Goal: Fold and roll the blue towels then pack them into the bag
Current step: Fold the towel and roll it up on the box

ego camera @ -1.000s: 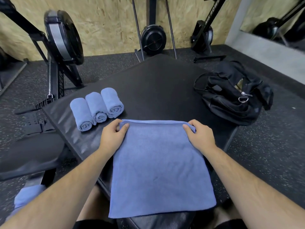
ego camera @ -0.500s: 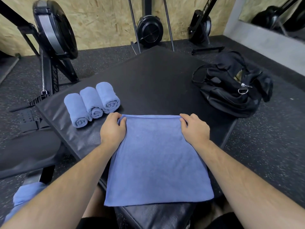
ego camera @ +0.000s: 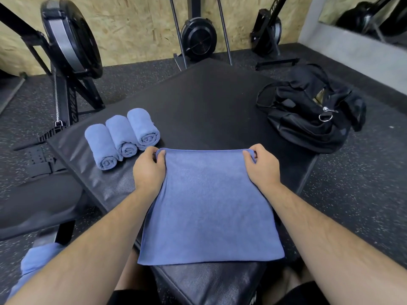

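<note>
**Entry: flat towel held at its far edge, both hands**

Left hand [ego camera: 149, 170]: fingers curled, pinching the far left corner of the flat blue towel [ego camera: 209, 205], fingertips tucked over the edge, wrist lying along the towel's left side.

Right hand [ego camera: 262, 166]: fingers likewise curled, gripping the far right corner of the same towel, a small fold of cloth gathered under the fingertips.

Flat blue towel: spread smooth on the black padded tabletop [ego camera: 209, 102], directly in front of the person. Its far edge ran straight between the two hands; its near edge lay close to the tabletop's near corner.

Rolled blue towels [ego camera: 122, 135]: three, lying side by side and touching, on the tabletop to the left. The nearest roll end sat just beside the left hand.

Black bag [ego camera: 308, 115]: slumped and open at the top, at the tabletop's right edge, well apart from the towels. Whether it rested on the tabletop or on the floor could not be told.

Further blue cloth [ego camera: 37, 260]: low at the left, partly hidden behind the left forearm.

Rowing machine [ego camera: 68, 38]: standing on the speckled floor [ego camera: 352, 183], beyond the tabletop's left side.
</note>
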